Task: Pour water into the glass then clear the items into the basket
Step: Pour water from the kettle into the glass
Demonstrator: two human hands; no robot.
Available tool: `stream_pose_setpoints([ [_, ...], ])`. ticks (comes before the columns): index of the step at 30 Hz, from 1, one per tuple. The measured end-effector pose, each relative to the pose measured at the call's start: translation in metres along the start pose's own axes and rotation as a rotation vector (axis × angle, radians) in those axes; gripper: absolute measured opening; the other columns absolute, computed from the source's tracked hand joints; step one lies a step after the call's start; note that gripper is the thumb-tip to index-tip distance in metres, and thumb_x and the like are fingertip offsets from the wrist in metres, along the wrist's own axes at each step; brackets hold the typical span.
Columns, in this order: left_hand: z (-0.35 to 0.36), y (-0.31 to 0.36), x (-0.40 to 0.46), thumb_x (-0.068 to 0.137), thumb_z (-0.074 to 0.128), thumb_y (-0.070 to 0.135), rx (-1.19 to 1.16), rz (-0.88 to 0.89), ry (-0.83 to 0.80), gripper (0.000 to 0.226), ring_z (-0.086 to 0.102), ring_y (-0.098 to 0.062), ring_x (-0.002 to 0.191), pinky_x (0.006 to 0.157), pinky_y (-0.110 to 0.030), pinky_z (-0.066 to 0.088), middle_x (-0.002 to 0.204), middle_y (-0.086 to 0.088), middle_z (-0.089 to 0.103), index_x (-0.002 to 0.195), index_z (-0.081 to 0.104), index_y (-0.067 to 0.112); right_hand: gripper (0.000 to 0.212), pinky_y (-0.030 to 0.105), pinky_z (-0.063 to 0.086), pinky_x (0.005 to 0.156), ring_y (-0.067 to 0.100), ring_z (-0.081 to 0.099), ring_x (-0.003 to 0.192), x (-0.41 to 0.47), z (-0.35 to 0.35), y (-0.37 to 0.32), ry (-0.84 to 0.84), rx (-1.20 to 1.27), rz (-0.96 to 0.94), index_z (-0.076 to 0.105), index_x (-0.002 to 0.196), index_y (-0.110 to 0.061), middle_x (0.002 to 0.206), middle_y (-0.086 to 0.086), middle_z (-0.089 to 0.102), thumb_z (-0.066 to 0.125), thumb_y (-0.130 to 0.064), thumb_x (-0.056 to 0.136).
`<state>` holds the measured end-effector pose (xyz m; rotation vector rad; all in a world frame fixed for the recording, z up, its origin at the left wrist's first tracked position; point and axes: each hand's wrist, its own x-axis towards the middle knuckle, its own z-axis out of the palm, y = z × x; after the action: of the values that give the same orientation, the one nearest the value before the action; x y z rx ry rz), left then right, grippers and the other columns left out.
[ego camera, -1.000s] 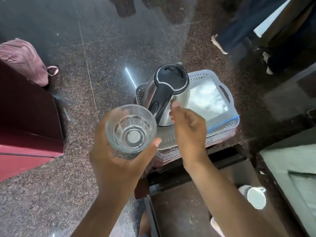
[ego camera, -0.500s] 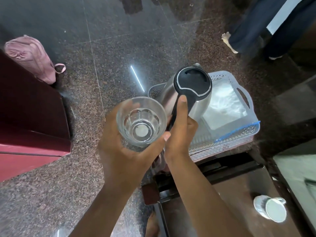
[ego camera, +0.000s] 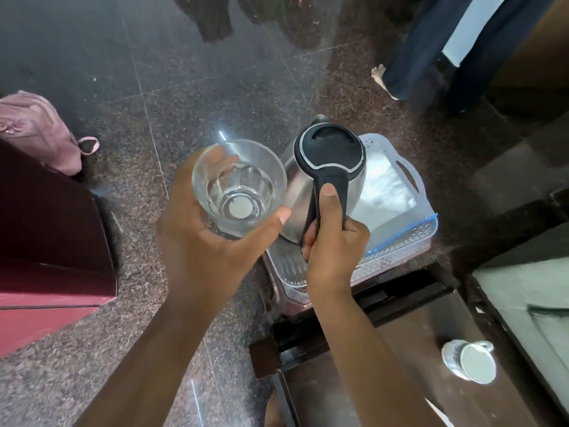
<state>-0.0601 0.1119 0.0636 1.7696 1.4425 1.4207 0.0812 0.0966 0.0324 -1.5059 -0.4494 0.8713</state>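
2 hands hover over the white basket (ego camera: 412, 238): the left hand (ego camera: 203, 241) grips a clear glass (ego camera: 238, 188), the right hand (ego camera: 334, 238) grips the electric kettle (ego camera: 323, 167) handle beside it.

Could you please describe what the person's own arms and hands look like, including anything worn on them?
Both the left hand and the right hand are bare, without gloves, and no rings, watch or bracelet show on either. Both forearms are bare as far as the bottom edge of the picture, with no sleeve in sight. The right thumbnail is short and unpainted.
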Motion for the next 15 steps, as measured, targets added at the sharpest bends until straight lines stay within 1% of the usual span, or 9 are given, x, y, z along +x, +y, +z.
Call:
stream_pose_setpoints([
  [1, 0.001, 0.004, 0.005, 0.075, 0.096, 0.053, -0.004, 0.009, -0.006, 0.087, 0.071, -0.011, 0.123, 0.102, -0.031, 0.058, 0.135, 0.017, 0.068, 0.145, 0.059, 0.016, 0.083, 0.034, 0.034, 0.049, 0.024, 0.035, 0.043, 0.0, -0.005, -0.008, -0.009, -0.001, -0.01, 0.041, 0.049, 0.003, 0.042, 0.01, 0.036, 0.062, -0.073, 0.076],
  [3, 0.003, 0.016, 0.013, 0.076, 0.095, 0.057, -0.012, 0.031, -0.01, 0.087, 0.071, -0.01, 0.123, 0.102, -0.028, 0.057, 0.134, 0.019, 0.068, 0.145, 0.059, 0.018, 0.074, 0.031, 0.036, 0.049, 0.023, 0.037, 0.04, -0.002, -0.017, -0.028, -0.03, -0.005, -0.027, 0.045, 0.042, -0.009, 0.038, 0.006, 0.039, 0.062, -0.072, 0.077],
  [4, 0.004, 0.023, 0.017, 0.076, 0.094, 0.059, -0.015, 0.04, -0.012, 0.086, 0.071, -0.01, 0.122, 0.101, -0.026, 0.057, 0.133, 0.02, 0.068, 0.144, 0.059, 0.018, 0.072, 0.029, 0.037, 0.048, 0.021, 0.039, 0.039, -0.003, -0.023, -0.039, -0.042, -0.007, -0.043, 0.046, 0.04, -0.012, 0.038, 0.006, 0.04, 0.062, -0.071, 0.078],
  [5, 0.006, 0.03, 0.02, 0.076, 0.093, 0.061, -0.013, 0.05, -0.015, 0.087, 0.072, -0.01, 0.12, 0.099, -0.026, 0.058, 0.132, 0.02, 0.069, 0.143, 0.06, 0.017, 0.072, 0.028, 0.037, 0.047, 0.021, 0.039, 0.038, -0.004, -0.03, -0.051, -0.054, -0.005, -0.063, 0.046, 0.041, -0.01, 0.039, 0.007, 0.04, 0.062, -0.069, 0.079],
  [7, 0.009, 0.043, 0.023, 0.077, 0.093, 0.062, -0.006, 0.063, -0.042, 0.089, 0.073, -0.012, 0.12, 0.1, -0.035, 0.061, 0.133, 0.014, 0.071, 0.144, 0.059, 0.015, 0.073, 0.026, 0.035, 0.045, 0.019, 0.036, 0.037, -0.008, -0.047, -0.074, -0.065, 0.013, -0.095, 0.043, 0.043, -0.006, 0.04, 0.009, 0.037, 0.064, -0.066, 0.081],
  [9, 0.013, 0.055, 0.021, 0.077, 0.095, 0.056, -0.047, 0.06, -0.094, 0.09, 0.073, -0.017, 0.123, 0.103, -0.045, 0.061, 0.135, 0.005, 0.072, 0.145, 0.058, 0.011, 0.069, 0.024, 0.033, 0.043, 0.017, 0.035, 0.035, -0.011, -0.065, -0.094, -0.054, 0.032, -0.127, 0.044, 0.043, -0.01, 0.038, 0.004, 0.037, 0.066, -0.061, 0.083],
  [10, 0.015, 0.061, 0.019, 0.077, 0.096, 0.053, -0.07, 0.06, -0.119, 0.09, 0.072, -0.019, 0.124, 0.104, -0.047, 0.06, 0.135, 0.0, 0.072, 0.145, 0.058, 0.009, 0.067, 0.023, 0.033, 0.042, 0.016, 0.036, 0.034, -0.012, -0.075, -0.101, -0.044, 0.035, -0.137, 0.044, 0.043, -0.011, 0.037, 0.003, 0.038, 0.066, -0.06, 0.083],
  [13, 0.022, 0.076, 0.01, 0.08, 0.097, 0.045, -0.124, 0.114, -0.194, 0.087, 0.07, -0.02, 0.125, 0.107, -0.042, 0.058, 0.135, -0.011, 0.07, 0.143, 0.057, 0.0, 0.068, 0.022, 0.031, 0.041, 0.018, 0.035, 0.033, -0.021, -0.111, -0.119, -0.017, 0.039, -0.156, 0.043, 0.041, -0.011, 0.035, 0.002, 0.037, 0.067, -0.058, 0.083],
  [15, 0.029, 0.086, 0.002, 0.082, 0.097, 0.038, -0.172, 0.134, -0.256, 0.085, 0.07, -0.025, 0.124, 0.106, -0.04, 0.057, 0.133, -0.017, 0.07, 0.141, 0.056, -0.006, 0.069, 0.022, 0.03, 0.041, 0.018, 0.032, 0.031, -0.03, -0.139, -0.127, 0.0, 0.043, -0.162, 0.041, 0.04, -0.01, 0.034, 0.001, 0.035, 0.067, -0.056, 0.084],
])
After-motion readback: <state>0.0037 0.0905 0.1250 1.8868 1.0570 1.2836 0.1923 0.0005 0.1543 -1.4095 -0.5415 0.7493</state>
